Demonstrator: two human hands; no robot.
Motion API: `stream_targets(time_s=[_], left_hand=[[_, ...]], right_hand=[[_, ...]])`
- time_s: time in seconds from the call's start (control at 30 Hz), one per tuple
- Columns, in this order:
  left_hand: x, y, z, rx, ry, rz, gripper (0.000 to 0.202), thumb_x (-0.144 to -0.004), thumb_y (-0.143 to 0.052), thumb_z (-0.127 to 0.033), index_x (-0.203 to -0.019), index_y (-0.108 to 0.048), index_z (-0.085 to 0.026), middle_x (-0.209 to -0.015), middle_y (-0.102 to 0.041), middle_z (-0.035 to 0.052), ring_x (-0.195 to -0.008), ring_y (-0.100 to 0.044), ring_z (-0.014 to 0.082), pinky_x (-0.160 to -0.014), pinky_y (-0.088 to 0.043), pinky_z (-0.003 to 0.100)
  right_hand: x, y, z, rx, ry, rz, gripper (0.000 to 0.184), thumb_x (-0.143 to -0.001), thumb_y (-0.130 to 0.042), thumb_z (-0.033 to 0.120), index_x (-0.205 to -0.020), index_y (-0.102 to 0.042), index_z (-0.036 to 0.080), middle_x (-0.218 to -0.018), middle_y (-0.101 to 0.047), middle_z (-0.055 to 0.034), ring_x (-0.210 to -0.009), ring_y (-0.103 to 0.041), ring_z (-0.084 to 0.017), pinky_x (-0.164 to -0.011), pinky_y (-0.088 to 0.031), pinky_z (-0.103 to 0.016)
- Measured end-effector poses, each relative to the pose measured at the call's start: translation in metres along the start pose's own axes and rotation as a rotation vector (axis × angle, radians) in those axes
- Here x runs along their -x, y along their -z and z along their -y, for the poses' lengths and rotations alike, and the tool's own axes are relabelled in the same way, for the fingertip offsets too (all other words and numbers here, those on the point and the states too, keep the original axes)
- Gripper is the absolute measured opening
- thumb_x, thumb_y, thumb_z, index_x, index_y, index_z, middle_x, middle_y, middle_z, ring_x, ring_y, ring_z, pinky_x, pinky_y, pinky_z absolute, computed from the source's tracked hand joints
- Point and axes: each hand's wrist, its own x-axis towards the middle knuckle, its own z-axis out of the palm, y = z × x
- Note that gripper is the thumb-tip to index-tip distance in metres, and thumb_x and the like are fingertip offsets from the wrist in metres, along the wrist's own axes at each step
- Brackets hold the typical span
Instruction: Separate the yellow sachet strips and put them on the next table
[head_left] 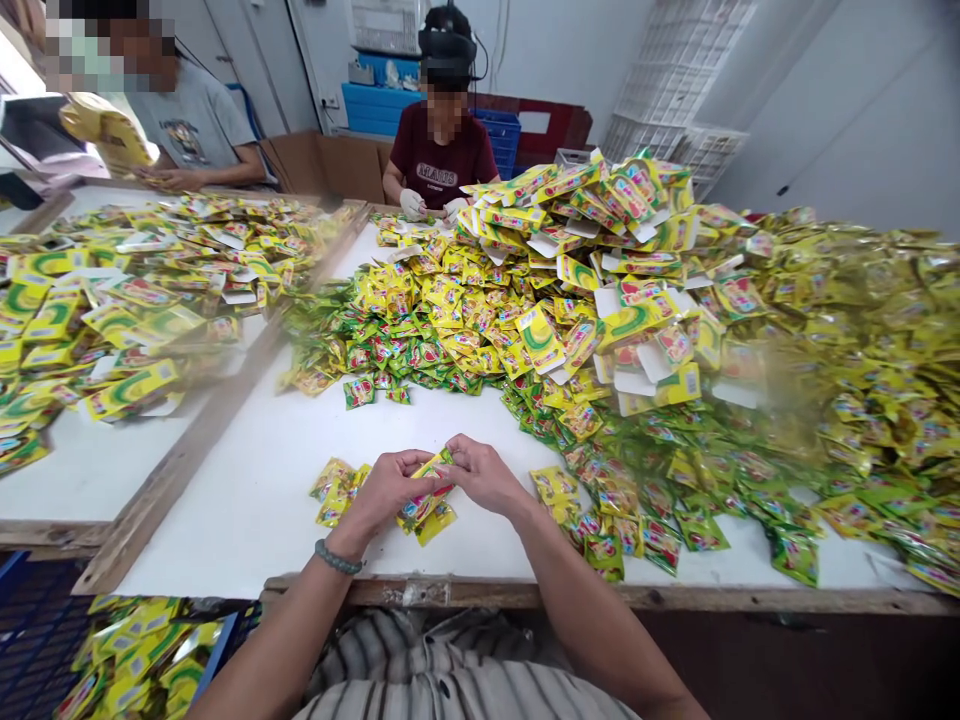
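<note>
In front of me, near the table's front edge, my left hand (391, 490) is closed around a small printed yellow carton (411, 514). My right hand (481, 474) pinches the carton's upper right end. Something green shows at that end, but the fingers hide whether it is a packet or part of the print. Yellow packets (435, 523) lie just under the carton, and more yellow packets (334, 485) are beside my left wrist. To the right of my right forearm are loose yellow packets (555, 487) and green packets (604, 556).
A large heap of packets (465, 300) with flat cartons (630, 310) on top covers the table's far and right side. A wooden divider (202, 430) separates more cartons (135, 385) at left. A blue crate (217, 660) stands below. Two co-workers (442, 160) sit across.
</note>
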Motion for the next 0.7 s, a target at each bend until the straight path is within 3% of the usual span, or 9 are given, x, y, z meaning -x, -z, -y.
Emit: stream_targets(time_s=[0.07, 0.2, 0.33, 0.5, 0.7], left_hand=[[0.001, -0.002, 0.0, -0.009, -0.009, 0.011, 0.042, -0.058, -0.082, -0.036, -0.093, -0.072, -0.014, -0.084, -0.076, 0.0041, -0.072, -0.068, 0.0197, -0.07, -0.051, 0.029], [0.003, 0.002, -0.003, -0.026, -0.024, -0.032, 0.049, -0.056, -0.083, -0.038, -0.098, -0.071, -0.014, -0.084, -0.075, 0.0044, -0.071, -0.068, 0.0206, -0.07, -0.052, 0.03], [0.009, 0.011, -0.006, -0.06, -0.033, -0.02, 0.051, -0.056, -0.083, -0.037, -0.1, -0.071, -0.014, -0.083, -0.076, 0.0052, -0.07, -0.069, 0.0207, -0.068, -0.052, 0.03], [0.016, 0.012, -0.004, 0.041, -0.027, 0.011, 0.045, -0.058, -0.083, -0.034, -0.096, -0.072, -0.014, -0.084, -0.076, 0.0044, -0.071, -0.069, 0.0192, -0.069, -0.053, 0.029], [0.018, 0.015, -0.001, 0.056, -0.014, 0.045, 0.04, -0.058, -0.082, -0.032, -0.092, -0.072, -0.014, -0.081, -0.076, 0.0041, -0.069, -0.069, 0.0197, -0.068, -0.053, 0.029]], right_hand=[[-0.001, -0.003, -0.001, -0.088, -0.052, 0.016, 0.02, -0.075, -0.064, 0.038, -0.078, -0.056, 0.02, -0.051, -0.04, 0.0088, -0.049, -0.035, -0.009, -0.047, -0.028, -0.02], [-0.005, -0.008, -0.002, -0.337, -0.08, -0.099, 0.023, -0.072, -0.065, 0.04, -0.079, -0.063, 0.018, -0.064, -0.061, 0.002, -0.059, -0.053, -0.012, -0.057, -0.042, -0.024], [-0.004, -0.007, 0.003, -0.188, -0.025, -0.2, 0.016, -0.072, -0.064, 0.032, -0.076, -0.072, 0.018, -0.075, -0.071, -0.0033, -0.07, -0.061, -0.017, -0.067, -0.047, -0.028], [0.008, 0.002, 0.025, 0.012, -0.035, -0.092, 0.017, -0.074, -0.059, 0.023, -0.08, -0.074, 0.019, -0.075, -0.072, -0.0011, -0.07, -0.062, -0.016, -0.065, -0.045, -0.026], [0.021, 0.001, 0.043, -0.177, -0.051, 0.1, 0.016, -0.079, -0.057, 0.028, -0.09, -0.063, 0.018, -0.074, -0.068, 0.0009, -0.067, -0.058, -0.013, -0.064, -0.043, -0.023]])
